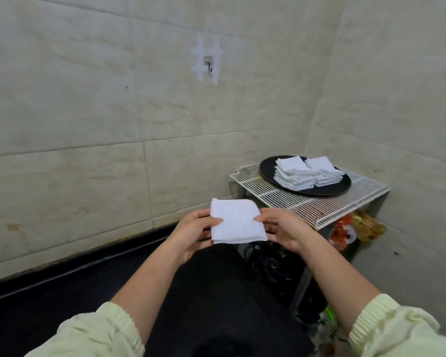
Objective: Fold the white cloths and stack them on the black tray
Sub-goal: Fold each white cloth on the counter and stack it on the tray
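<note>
Left grip (192,231): clamped on the white cloth (236,220) at its L edge, thumb on the front face, fingers curled behind. Right grip (283,229): clamped on the same cloth at its R edge, thumb tip on the front, other fingers behind & below.

Cloth: held in the air btwn both grips, approx. upright, front face twd camera. Folded to a rough square; top L corner rounded, layered hem shows along the bottom edge. Touching nothing but the two grips.

Forearms bare; pale green sleeves (95,333) pushed up near the elbows.

Black tray (267,167): round, to the R of & beyond the cloth, well apart from it. Sits on a white wire surface (307,206) in the room corner. On the tray: 2 stacks of folded white cloths, L stack (294,173) & R stack (325,171), side by side, touching or nearly so. L stack looks slightly taller.

Under the wire surface: black plastic bag (276,266); red/orange packaging (343,233), contents unclear.

Backgrd: beige tiled walls; metal hook (209,66) on the far wall w/ white residue around it. Dark floor (62,292) below.
</note>
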A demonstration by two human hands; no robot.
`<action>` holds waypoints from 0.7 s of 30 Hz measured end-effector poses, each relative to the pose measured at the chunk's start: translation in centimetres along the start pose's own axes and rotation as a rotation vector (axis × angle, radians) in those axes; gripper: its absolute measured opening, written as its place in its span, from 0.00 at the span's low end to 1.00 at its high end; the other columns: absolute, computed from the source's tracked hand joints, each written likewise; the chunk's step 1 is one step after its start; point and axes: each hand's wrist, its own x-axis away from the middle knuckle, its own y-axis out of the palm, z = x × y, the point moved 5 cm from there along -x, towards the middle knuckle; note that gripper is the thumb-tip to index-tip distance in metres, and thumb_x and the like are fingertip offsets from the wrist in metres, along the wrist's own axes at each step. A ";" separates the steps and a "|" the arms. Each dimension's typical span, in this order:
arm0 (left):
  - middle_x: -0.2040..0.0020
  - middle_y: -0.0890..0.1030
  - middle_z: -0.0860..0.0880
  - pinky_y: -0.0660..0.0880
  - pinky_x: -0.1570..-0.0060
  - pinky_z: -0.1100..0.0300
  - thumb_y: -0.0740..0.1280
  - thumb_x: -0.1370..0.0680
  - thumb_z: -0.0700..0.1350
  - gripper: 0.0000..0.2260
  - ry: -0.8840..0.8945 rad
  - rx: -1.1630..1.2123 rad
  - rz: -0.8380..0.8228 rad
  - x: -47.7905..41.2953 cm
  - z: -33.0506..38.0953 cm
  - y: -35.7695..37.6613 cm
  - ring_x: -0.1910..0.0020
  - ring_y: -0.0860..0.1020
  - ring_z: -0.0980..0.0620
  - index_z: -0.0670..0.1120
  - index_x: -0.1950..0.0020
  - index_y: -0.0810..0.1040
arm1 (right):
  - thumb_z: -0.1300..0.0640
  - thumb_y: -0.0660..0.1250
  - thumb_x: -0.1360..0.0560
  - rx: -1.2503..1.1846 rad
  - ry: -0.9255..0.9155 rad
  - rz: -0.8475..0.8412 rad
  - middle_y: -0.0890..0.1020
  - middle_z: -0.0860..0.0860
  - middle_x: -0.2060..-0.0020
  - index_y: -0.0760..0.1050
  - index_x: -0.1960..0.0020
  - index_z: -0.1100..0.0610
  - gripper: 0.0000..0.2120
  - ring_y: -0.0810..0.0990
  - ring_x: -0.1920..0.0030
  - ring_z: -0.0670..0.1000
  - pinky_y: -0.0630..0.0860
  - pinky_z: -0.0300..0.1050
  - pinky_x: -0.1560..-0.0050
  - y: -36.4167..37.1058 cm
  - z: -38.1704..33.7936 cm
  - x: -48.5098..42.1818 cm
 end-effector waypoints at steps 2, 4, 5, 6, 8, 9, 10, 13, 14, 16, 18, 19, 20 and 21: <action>0.57 0.84 0.52 0.76 0.69 0.64 0.70 0.26 0.40 0.15 0.024 -0.004 -0.005 -2.3 1.4 2.4 0.65 0.81 0.56 0.47 0.40 0.77 | 0.70 0.66 0.29 -0.001 -0.022 -0.008 0.81 0.54 0.60 0.78 0.50 0.60 0.10 0.80 0.62 0.51 0.80 0.42 0.62 -2.3 -2.3 -1.7; 0.56 0.84 0.50 0.76 0.70 0.64 0.70 0.26 0.39 0.16 0.042 0.014 0.002 -4.4 2.7 4.5 0.66 0.82 0.56 0.46 0.38 0.75 | 0.71 0.67 0.29 -0.004 -0.039 -0.013 0.80 0.52 0.62 0.77 0.53 0.59 0.09 0.79 0.65 0.49 0.79 0.39 0.67 -4.4 -4.3 -3.2; 0.56 0.84 0.49 0.76 0.71 0.65 0.70 0.26 0.38 0.17 0.050 0.025 0.003 -5.2 3.2 5.5 0.67 0.82 0.56 0.45 0.38 0.75 | 0.71 0.67 0.29 -0.003 -0.046 -0.016 0.80 0.52 0.62 0.77 0.53 0.59 0.09 0.78 0.66 0.49 0.79 0.38 0.68 -5.4 -5.2 -4.0; 0.55 0.84 0.49 0.76 0.72 0.65 0.70 0.26 0.37 0.17 0.057 0.026 0.003 -6.4 3.7 6.8 0.67 0.82 0.56 0.44 0.38 0.75 | 0.70 0.67 0.29 -0.002 -0.050 -0.019 0.80 0.52 0.61 0.77 0.53 0.59 0.09 0.78 0.65 0.49 0.79 0.39 0.67 -6.8 -6.2 -4.9; 0.55 0.83 0.49 0.76 0.72 0.65 0.70 0.26 0.37 0.18 0.067 0.018 0.005 -8.8 4.6 9.4 0.67 0.81 0.56 0.44 0.37 0.74 | 0.70 0.68 0.29 -0.004 -0.056 -0.013 0.81 0.53 0.61 0.78 0.51 0.60 0.09 0.80 0.65 0.49 0.80 0.40 0.66 -9.6 -7.9 -7.1; 0.54 0.83 0.48 0.76 0.72 0.65 0.71 0.26 0.37 0.18 0.073 0.012 0.009 -10.0 5.0 10.4 0.66 0.80 0.55 0.44 0.37 0.75 | 0.70 0.68 0.29 -0.003 -0.057 -0.011 0.81 0.54 0.60 0.78 0.50 0.61 0.10 0.81 0.65 0.49 0.80 0.41 0.66 -10.8 -8.6 -8.1; 0.53 0.83 0.48 0.76 0.72 0.65 0.71 0.26 0.37 0.18 0.075 0.005 0.014 -11.2 5.2 11.6 0.65 0.79 0.54 0.45 0.37 0.75 | 0.70 0.68 0.29 0.000 -0.055 -0.013 0.82 0.54 0.60 0.78 0.50 0.61 0.10 0.81 0.65 0.49 0.80 0.40 0.66 -12.0 -9.3 -9.2; 0.52 0.82 0.47 0.76 0.72 0.65 0.71 0.26 0.38 0.16 0.078 0.005 0.051 -15.5 5.6 15.3 0.63 0.76 0.52 0.46 0.39 0.76 | 0.71 0.68 0.29 0.012 -0.051 -0.021 0.82 0.55 0.61 0.76 0.51 0.62 0.09 0.82 0.64 0.50 0.80 0.41 0.66 -16.1 -11.5 -13.0; 0.53 0.82 0.47 0.76 0.72 0.65 0.71 0.26 0.39 0.15 0.079 0.005 0.065 -16.9 5.8 16.5 0.63 0.76 0.52 0.46 0.41 0.76 | 0.71 0.68 0.29 0.016 -0.051 -0.032 0.82 0.56 0.60 0.76 0.50 0.63 0.09 0.82 0.64 0.51 0.81 0.42 0.66 -17.4 -12.2 -14.3; 0.55 0.82 0.48 0.76 0.72 0.65 0.70 0.25 0.41 0.11 0.081 0.002 0.094 -19.0 6.1 18.4 0.64 0.77 0.53 0.46 0.43 0.77 | 0.70 0.68 0.29 0.035 -0.050 -0.044 0.82 0.56 0.59 0.76 0.50 0.62 0.10 0.83 0.63 0.51 0.81 0.41 0.65 -19.5 -13.6 -16.5; 0.58 0.82 0.50 0.76 0.72 0.65 0.69 0.24 0.42 0.08 0.081 0.008 0.124 -21.2 6.6 20.4 0.67 0.77 0.54 0.46 0.44 0.78 | 0.70 0.68 0.29 0.056 -0.050 -0.056 0.82 0.55 0.60 0.76 0.51 0.61 0.09 0.82 0.64 0.50 0.81 0.40 0.66 -21.7 -15.2 -18.5; 0.60 0.82 0.50 0.76 0.71 0.65 0.69 0.23 0.42 0.08 0.084 0.008 0.137 -22.3 7.0 21.4 0.68 0.78 0.55 0.46 0.45 0.78 | 0.70 0.68 0.28 0.067 -0.054 -0.064 0.82 0.54 0.62 0.77 0.52 0.60 0.08 0.82 0.66 0.49 0.80 0.39 0.66 -22.7 -16.0 -19.5; 0.61 0.82 0.50 0.76 0.71 0.65 0.68 0.23 0.42 0.06 0.089 0.003 0.144 -23.4 7.4 22.5 0.68 0.78 0.55 0.45 0.46 0.78 | 0.70 0.67 0.28 0.076 -0.060 -0.068 0.83 0.53 0.64 0.77 0.53 0.60 0.08 0.82 0.67 0.48 0.80 0.38 0.66 -23.7 -16.9 -20.4; 0.62 0.82 0.50 0.77 0.70 0.65 0.68 0.23 0.41 0.05 0.094 -0.002 0.148 -24.5 7.8 23.6 0.68 0.78 0.55 0.45 0.47 0.78 | 0.70 0.67 0.28 0.081 -0.069 -0.066 0.83 0.53 0.66 0.77 0.55 0.59 0.07 0.82 0.68 0.48 0.80 0.38 0.66 -24.8 -17.7 -21.4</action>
